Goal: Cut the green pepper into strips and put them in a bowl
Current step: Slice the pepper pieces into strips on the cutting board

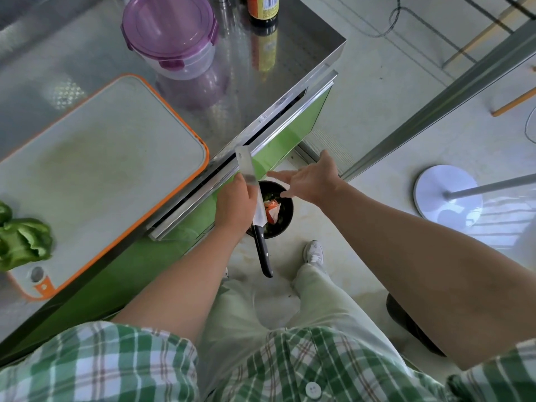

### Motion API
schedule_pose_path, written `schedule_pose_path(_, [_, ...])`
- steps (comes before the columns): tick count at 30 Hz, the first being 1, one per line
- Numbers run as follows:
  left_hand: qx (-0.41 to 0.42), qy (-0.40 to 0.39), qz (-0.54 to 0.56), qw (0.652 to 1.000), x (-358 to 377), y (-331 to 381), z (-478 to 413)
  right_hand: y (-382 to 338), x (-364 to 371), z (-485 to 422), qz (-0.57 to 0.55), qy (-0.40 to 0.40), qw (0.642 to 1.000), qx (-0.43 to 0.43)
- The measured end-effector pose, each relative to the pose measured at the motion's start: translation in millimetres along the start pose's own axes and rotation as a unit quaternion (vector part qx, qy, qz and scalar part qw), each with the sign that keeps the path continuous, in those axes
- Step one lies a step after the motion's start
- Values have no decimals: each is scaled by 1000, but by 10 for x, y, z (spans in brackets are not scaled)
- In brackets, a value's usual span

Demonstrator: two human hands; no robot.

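Evidently waste was being cleared: the left hand [235, 206] gripped the knife [259, 218] by its blade over the bin [289, 213]; the right hand [311, 181] was spread, empty. The next move probably required regripping the handle to slice the green pepper [24, 242].

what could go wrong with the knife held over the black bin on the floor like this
The left hand grips the steel knife with a black handle by its blade, with the handle hanging free above the round black bin. It could slip, cut the palm, or fall near the white shoe. The right hand is open, with fingers close to the blade, and might get nicked.
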State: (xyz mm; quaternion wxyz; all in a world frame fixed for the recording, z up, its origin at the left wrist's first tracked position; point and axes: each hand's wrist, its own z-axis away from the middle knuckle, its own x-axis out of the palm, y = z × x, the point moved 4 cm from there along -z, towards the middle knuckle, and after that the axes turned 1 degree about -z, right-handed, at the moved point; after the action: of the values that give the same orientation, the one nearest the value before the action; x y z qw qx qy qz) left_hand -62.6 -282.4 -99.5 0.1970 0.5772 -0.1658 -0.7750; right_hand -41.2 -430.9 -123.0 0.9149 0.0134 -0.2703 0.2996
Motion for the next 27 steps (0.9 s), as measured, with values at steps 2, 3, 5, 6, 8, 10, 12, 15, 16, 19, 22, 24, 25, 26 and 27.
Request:
schedule_pose_path(2, [-2,-23,36,999,45,0,-31,1,1,18,26,13,1000,7])
schedule_pose_path(3, [-8,-27,55,998,59,7,-37,9,11,34,27,7,1000,10])
schedule_pose_path(5, [-30,-21,88,995,31,37,-49,10,57,91,27,-18,999,17])
schedule_pose_path(6, [-36,-12,92,995,-3,54,-57,-5,77,121,40,-27,999,16])
schedule_pose_path(8, [-37,12,74,997,-92,100,-74,-64,94,138,94,-21,995,-5])
schedule_pose_path(10, [-34,26,77,996,-174,128,-96,-124,137,161,190,0,981,-44])
schedule_pose_path(12, [-34,33,115,992,-216,121,-151,-140,257,225,319,2,944,-88])
schedule_pose_path(15, [-61,76,154,983,-367,107,-221,-60,560,341,548,-57,820,-157])
schedule_pose_path(16, [-78,99,161,979,-467,119,-231,3,678,391,622,-87,759,-172])
schedule_pose_path(19, [-134,202,149,959,-858,65,-214,222,1005,542,748,-162,618,-180])
schedule_pose_path(22, [-202,280,165,924,-1147,-188,-133,424,1268,572,834,-192,466,-224])
schedule_pose_path(24, [-234,302,208,900,-1245,-395,-73,595,1410,513,879,-204,326,-281])
schedule_pose_path(25, [-248,308,237,887,-1253,-536,-62,696,1472,474,888,-205,280,-301])
schedule_pose_path(26, [-260,321,268,871,-1270,-677,-25,800,1528,440,893,-202,254,-311])
schedule_pose_path(27, [-270,323,290,860,-1272,-832,-2,904,1584,416,896,-204,238,-313])
